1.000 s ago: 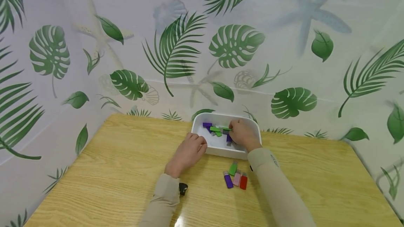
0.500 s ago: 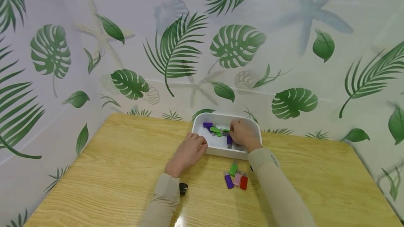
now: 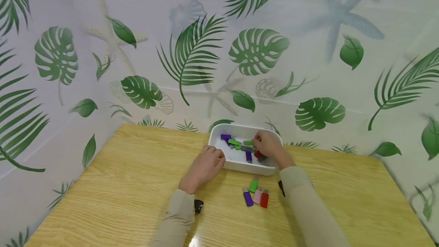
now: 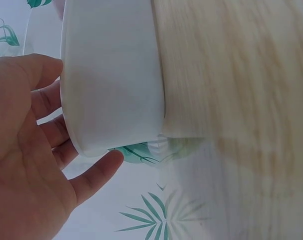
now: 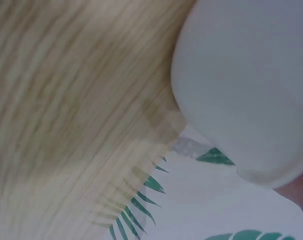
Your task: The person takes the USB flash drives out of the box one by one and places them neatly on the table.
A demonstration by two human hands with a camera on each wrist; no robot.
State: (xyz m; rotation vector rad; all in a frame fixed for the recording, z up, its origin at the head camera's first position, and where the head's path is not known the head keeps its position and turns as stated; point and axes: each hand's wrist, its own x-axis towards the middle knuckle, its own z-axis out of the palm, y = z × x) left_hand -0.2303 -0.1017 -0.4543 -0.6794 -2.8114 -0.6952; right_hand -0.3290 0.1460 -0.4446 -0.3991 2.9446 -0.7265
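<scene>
Several USB flash drives, purple, green, grey and red, lie in a white tray [image 3: 247,167] against the wall. My left hand [image 3: 205,163] holds the tray's front left corner; in the left wrist view its bent fingers sit at the rim and the little finger lies along the outside. My right hand [image 3: 269,146] reaches into the tray, thumb and forefinger bent close together beside a green flash drive [image 3: 247,143] and a grey flash drive [image 3: 246,148]. I cannot tell whether it pinches one. A red flash drive [image 3: 257,154] shows under that hand.
In front of the tray lie a green flash drive [image 3: 253,185], a purple flash drive [image 3: 248,198], a pink flash drive [image 3: 257,196] and a red flash drive [image 3: 264,199]. The wooden table [image 3: 137,178] meets a leaf-patterned cloth wall [image 3: 205,48] behind.
My right hand has shifted a little to the right inside the tray, uncovering the red and grey flash drives. My left hand stays at the corner.
</scene>
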